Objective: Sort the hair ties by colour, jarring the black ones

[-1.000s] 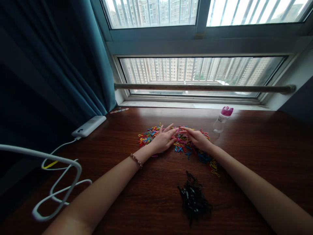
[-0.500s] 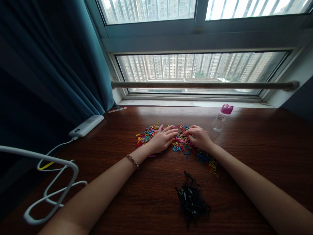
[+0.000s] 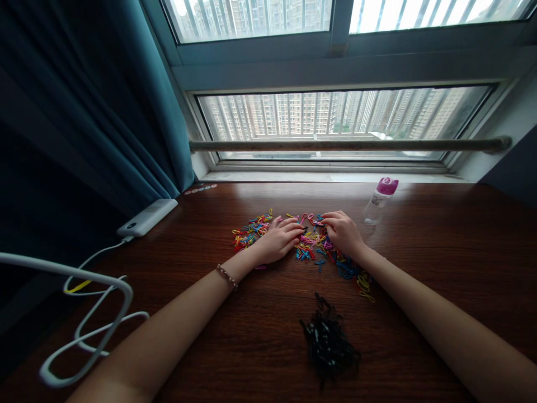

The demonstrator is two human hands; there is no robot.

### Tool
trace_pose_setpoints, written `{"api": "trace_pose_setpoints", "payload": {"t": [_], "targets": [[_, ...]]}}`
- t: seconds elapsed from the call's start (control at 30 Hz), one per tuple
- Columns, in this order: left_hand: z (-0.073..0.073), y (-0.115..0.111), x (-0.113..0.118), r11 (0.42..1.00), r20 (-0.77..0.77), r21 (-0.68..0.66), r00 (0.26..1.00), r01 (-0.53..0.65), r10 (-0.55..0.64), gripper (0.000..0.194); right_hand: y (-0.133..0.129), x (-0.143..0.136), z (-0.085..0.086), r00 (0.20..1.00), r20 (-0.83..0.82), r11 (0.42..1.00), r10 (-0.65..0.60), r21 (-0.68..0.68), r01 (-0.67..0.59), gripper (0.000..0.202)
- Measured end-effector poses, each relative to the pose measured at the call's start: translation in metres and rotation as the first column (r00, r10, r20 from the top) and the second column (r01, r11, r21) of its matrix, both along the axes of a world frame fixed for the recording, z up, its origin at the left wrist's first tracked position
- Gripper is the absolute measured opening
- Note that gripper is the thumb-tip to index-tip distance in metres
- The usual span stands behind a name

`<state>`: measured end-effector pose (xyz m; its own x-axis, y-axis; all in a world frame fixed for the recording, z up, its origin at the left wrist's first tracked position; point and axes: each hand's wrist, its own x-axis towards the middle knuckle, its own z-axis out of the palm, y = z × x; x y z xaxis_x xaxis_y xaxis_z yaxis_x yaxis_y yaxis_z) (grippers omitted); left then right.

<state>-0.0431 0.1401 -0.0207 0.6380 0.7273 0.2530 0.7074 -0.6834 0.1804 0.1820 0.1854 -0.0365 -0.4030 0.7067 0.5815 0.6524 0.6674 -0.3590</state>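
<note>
A spread of small, brightly coloured hair ties (image 3: pixel 309 242) lies across the middle of the wooden table. My left hand (image 3: pixel 279 240) rests palm down over its left part, fingers stretched out and slightly apart, covering some ties. At the right side of the spread, my right hand (image 3: pixel 340 230) has its fingers bent and thumb and fingertips drawn together over the far edge. Whatever sits between those fingertips is too small to make out. Nearer to me lies a separate tangled heap of black hair ties (image 3: pixel 329 341), which neither hand touches.
A clear bottle with a pink cap (image 3: pixel 380 200) stands behind my right hand. At left lie a white power bank (image 3: pixel 147 217) and a looped white cable (image 3: pixel 126 291). A blue curtain (image 3: pixel 168 129) hangs there. A rail (image 3: pixel 348 146) crosses the window behind the table.
My right hand has shifted slightly away from my left hand and toward the far edge of the spread, widening the gap between them. My left hand stays nearly in place.
</note>
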Motion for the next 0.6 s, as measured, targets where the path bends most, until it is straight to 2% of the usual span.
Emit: {"api": "trace_pose_setpoints", "payload": {"t": [0.13, 0.3, 0.47, 0.6], "targets": [[-0.002, 0.001, -0.001, 1.000, 0.020, 0.023, 1.000, -0.010, 0.009, 0.032, -0.004, -0.003, 0.004, 0.994, 0.014, 0.994, 0.106, 0.004, -0.106, 0.028], [-0.004, 0.003, -0.002, 1.000, 0.034, 0.022, 0.999, -0.021, 0.020, 0.032, -0.009, -0.009, 0.002, 0.942, 0.184, 0.960, 0.280, -0.068, -0.272, 0.038], [-0.004, 0.004, -0.001, 0.996, 0.086, 0.070, 0.995, -0.048, 0.042, 0.030, -0.011, -0.011, 0.002, 0.915, 0.276, 0.955, 0.296, -0.104, -0.278, 0.040], [-0.007, 0.006, -0.002, 0.986, 0.221, 0.135, 0.973, -0.099, 0.067, 0.029, -0.012, -0.011, 0.004, 0.905, 0.296, 0.951, 0.307, -0.122, -0.283, 0.042]]}}
